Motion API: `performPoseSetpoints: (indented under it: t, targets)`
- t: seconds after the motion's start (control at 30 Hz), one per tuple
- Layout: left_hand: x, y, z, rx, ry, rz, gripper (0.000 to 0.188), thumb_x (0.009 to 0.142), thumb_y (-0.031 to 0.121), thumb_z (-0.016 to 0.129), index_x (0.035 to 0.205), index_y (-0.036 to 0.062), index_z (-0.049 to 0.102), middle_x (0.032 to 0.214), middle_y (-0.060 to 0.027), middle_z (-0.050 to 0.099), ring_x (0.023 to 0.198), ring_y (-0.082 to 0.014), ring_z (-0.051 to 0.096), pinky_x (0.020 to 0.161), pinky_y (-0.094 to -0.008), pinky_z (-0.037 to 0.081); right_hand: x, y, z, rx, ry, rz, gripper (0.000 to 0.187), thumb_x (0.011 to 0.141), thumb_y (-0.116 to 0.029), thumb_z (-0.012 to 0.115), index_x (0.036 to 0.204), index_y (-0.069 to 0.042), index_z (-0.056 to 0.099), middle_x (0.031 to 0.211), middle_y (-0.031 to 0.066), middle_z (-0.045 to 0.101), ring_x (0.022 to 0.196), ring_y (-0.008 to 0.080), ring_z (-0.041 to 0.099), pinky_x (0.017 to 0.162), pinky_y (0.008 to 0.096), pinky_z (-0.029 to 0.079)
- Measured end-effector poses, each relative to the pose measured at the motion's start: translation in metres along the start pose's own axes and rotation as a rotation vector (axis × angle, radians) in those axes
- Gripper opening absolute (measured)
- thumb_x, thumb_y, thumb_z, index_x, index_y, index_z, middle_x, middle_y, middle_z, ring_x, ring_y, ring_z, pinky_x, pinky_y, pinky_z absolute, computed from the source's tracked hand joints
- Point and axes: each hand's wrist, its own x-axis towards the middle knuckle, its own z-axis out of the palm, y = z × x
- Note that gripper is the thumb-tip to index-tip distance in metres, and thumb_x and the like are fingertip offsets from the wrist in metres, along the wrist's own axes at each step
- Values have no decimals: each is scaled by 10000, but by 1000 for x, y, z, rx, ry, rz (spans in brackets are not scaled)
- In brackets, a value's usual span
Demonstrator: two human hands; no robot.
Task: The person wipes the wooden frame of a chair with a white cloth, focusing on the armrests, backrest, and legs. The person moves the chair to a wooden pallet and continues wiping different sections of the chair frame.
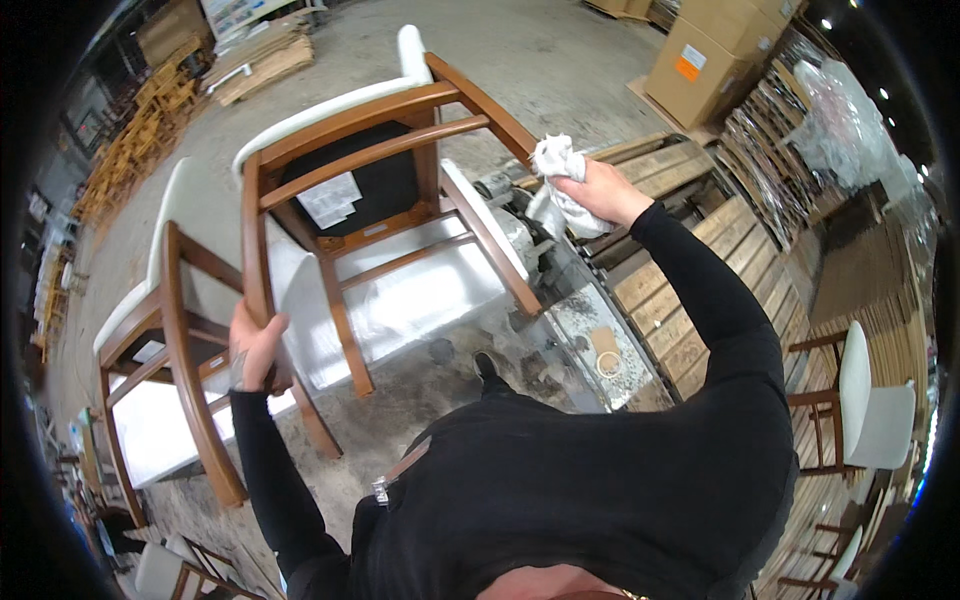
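Observation:
A brown wooden chair (375,95) with pale upholstery lies tipped over in front of me, its black underside and white paper labels facing me. My left hand (260,345) is closed around one of its legs, on the left. At the upper right my right hand (600,195) grips a bunched white cloth (562,180), which lies against the end of another leg of that chair. A second tipped chair (180,330) stands to the left of my left hand. Both chairs rest on a surface covered in shiny white sheeting (410,295).
Wooden slatted pallets (700,290) lie to my right, beside a narrow ledge with a tape roll (607,363). Cardboard boxes (710,60) stand at the far right. More chairs (860,400) are at the right edge and lower left. Wooden frames (140,130) fill the far left.

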Motion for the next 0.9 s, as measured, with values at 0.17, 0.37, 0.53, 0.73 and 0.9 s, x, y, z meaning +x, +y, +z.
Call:
performPoseSetpoints:
  t: [0.17, 0.37, 0.53, 0.73, 0.9]
  targets:
    - [6, -7, 3, 103, 45, -75, 610, 702, 160, 732, 1236, -48, 524, 1060, -220, 662, 991, -314, 655, 888, -399, 505, 84, -58, 32, -338, 358, 8, 510, 863, -366, 664, 1193, 12, 569, 1126, 243, 620, 1111, 411, 563, 924, 492, 476]
    - [0, -1, 2, 75, 92, -47, 604, 689, 144, 705, 1219, -77, 520, 1105, -275, 650, 1063, -384, 638, 936, -410, 492, 159, -193, 86, -231, 486, 136, 281, 822, -341, 637, 924, -92, 718, 911, 122, 699, 926, 282, 666, 748, 442, 475]
    - [-6, 13, -2, 150, 56, -124, 658, 698, 170, 708, 1271, -73, 494, 1141, -301, 634, 1119, -417, 610, 978, -429, 466, 143, -346, 169, 66, 401, -431, 391, 734, -381, 733, 953, -81, 612, 945, 131, 646, 951, 317, 623, 845, 475, 428]
    - [2, 16, -9, -16, 46, -225, 716, 678, 133, 754, 1320, -60, 503, 1184, -252, 648, 1130, -338, 620, 974, -373, 480, 178, -341, 168, 35, 214, -748, 418, 772, -362, 720, 1065, -93, 594, 946, 131, 668, 943, 309, 668, 813, 459, 480]
    - [-11, 15, -3, 85, 23, -271, 813, 681, 234, 759, 1379, -52, 457, 1270, -287, 584, 1210, -395, 557, 1034, -434, 436, 180, -242, 135, 88, 270, -561, 383, 811, -387, 667, 1001, -57, 624, 887, 172, 695, 848, 313, 700, 727, 462, 552]
